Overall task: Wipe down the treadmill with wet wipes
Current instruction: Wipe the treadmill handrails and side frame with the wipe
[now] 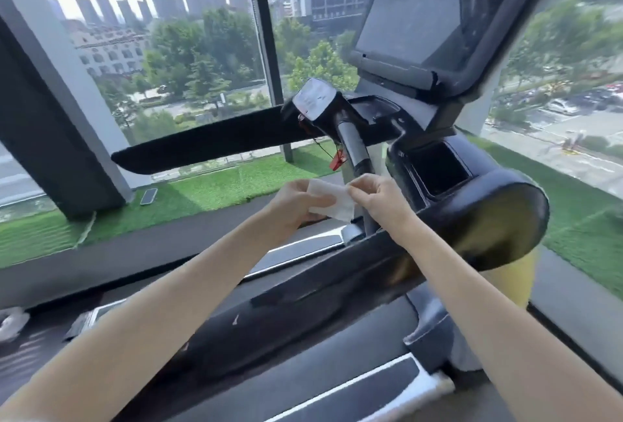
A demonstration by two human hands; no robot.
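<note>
White and damp-looking, one wet wipe (332, 201) is stretched between my two hands, out in the air over the front end of the treadmill (472, 219). Its long axis runs crosswise from my left to my right, dipping a little toward the right, with its flat face turned up toward me. My left hand (293, 202) pinches the left end, fingers curled under the sheet and thumb on top. My right hand (381, 197) pinches the right end the same way, fingers bunched on the edge. Both sets of fingers are clamped on the wipe. Neither hand touches the machine.

The wipe hangs just in front of the grey upright post (354, 148), below the one red clip (338, 162) that dangles on its cord, and left of the open storage pocket (438, 169) in the console. One dark screen (421, 17) leans up and away at the upper right, its face toward me. The black handrail (209, 143) reaches out to the left, long axis nearly level. Below my forearms the black belt (303, 337) runs toward me. Green turf (215, 185) lies beyond the machine along the window (202, 34), and one small dark slab (148, 196) lies flat on it.
</note>
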